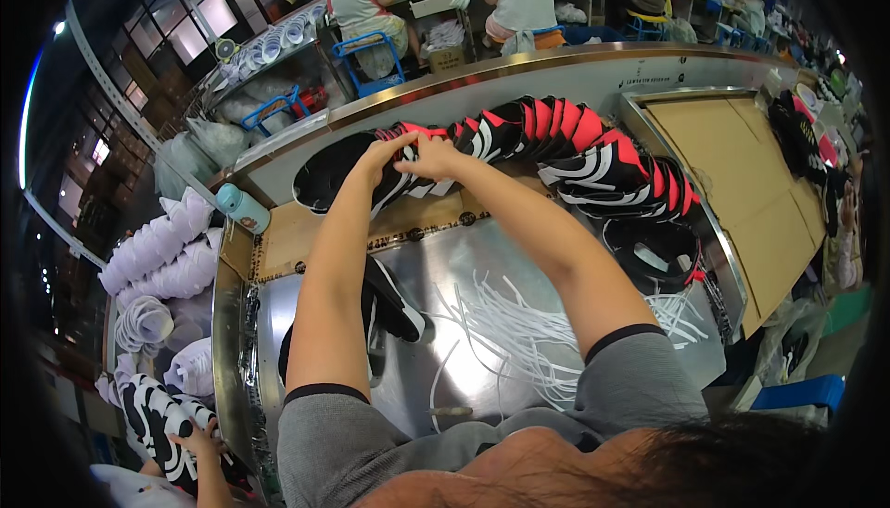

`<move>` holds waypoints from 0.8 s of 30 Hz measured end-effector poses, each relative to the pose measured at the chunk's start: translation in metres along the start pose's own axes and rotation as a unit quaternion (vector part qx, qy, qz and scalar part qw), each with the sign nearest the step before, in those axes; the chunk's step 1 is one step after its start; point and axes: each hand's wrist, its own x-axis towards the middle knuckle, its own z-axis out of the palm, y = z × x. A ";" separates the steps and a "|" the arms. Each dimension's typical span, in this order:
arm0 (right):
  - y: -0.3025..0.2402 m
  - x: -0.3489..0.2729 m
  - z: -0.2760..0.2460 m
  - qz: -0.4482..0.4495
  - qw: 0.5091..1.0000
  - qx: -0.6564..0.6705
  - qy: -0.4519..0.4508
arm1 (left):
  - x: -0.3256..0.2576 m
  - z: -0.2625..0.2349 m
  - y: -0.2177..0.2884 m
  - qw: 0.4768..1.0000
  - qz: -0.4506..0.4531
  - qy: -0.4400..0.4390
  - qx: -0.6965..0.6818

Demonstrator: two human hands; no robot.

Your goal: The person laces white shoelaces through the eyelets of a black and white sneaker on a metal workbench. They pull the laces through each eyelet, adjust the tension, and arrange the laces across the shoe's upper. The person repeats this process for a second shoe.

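A long row of nested black, white and red shoe uppers [491, 137] curves along the far side of the metal worktable [389, 397]. Both my arms stretch forward to its left part. My left hand [382, 158] grips a shoe upper [336, 170] near the row's left end. Close beside it, my right hand [432, 156] has its fingers bent around the uppers; what they press on is partly hidden. A loose black and white upper [394, 299] lies near my left forearm. White shoelaces [519, 332] spread over the table beneath my right arm.
A raised metal rim [556, 61] borders the far side. A light-blue bottle [243, 208] stands at the left corner, near stacked white shoe parts [158, 244]. Flat cardboard [732, 193] lies at right. Another person's hand [197, 438] holds uppers at lower left. Several people sit beyond.
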 end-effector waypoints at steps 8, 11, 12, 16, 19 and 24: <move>0.058 -0.028 0.033 -0.217 0.962 -0.048 0.157 | -0.008 -0.033 -0.006 0.989 0.061 0.118 -0.060; 0.052 -0.055 0.044 -0.204 0.958 -0.051 0.194 | -0.010 -0.061 -0.005 0.983 0.054 0.153 0.082; 0.052 -0.061 0.041 -0.206 0.956 -0.056 0.203 | -0.010 -0.056 -0.004 0.982 0.042 0.161 0.092; 0.059 -0.065 0.028 -0.280 0.943 0.035 0.175 | 0.005 0.015 0.002 0.973 0.051 0.081 0.212; 0.046 -0.119 -0.019 -0.212 0.962 -0.043 0.169 | 0.025 0.066 -0.018 0.978 0.092 0.081 0.168; 0.151 -0.224 -0.199 0.003 0.883 -0.255 0.394 | -0.005 0.056 0.006 0.989 0.134 -0.044 0.039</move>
